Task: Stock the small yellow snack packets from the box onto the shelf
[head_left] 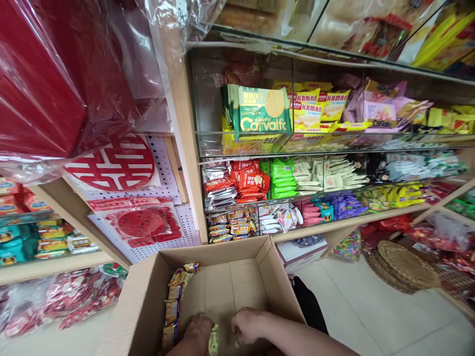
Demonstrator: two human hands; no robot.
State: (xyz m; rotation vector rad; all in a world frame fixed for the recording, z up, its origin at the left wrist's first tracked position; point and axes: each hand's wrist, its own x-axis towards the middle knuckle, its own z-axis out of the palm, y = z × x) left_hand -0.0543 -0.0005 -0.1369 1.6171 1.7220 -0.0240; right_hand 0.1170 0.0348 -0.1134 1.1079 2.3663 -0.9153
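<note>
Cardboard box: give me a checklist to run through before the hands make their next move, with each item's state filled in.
1. Cardboard box open at the top: ok.
2. Row of packets lying along the box's left side: ok.
3. Left hand at the yellow-green packet: ok, right beside it; whether the grip is closed on it, cannot tell.
4. Right hand inside the box and apart from the left: ok.
5. Right hand free of any packet: cannot tell, its fingers are curled and blurred.
6. Whole box in view: not ok, the picture's bottom edge cuts off its near end.
</note>
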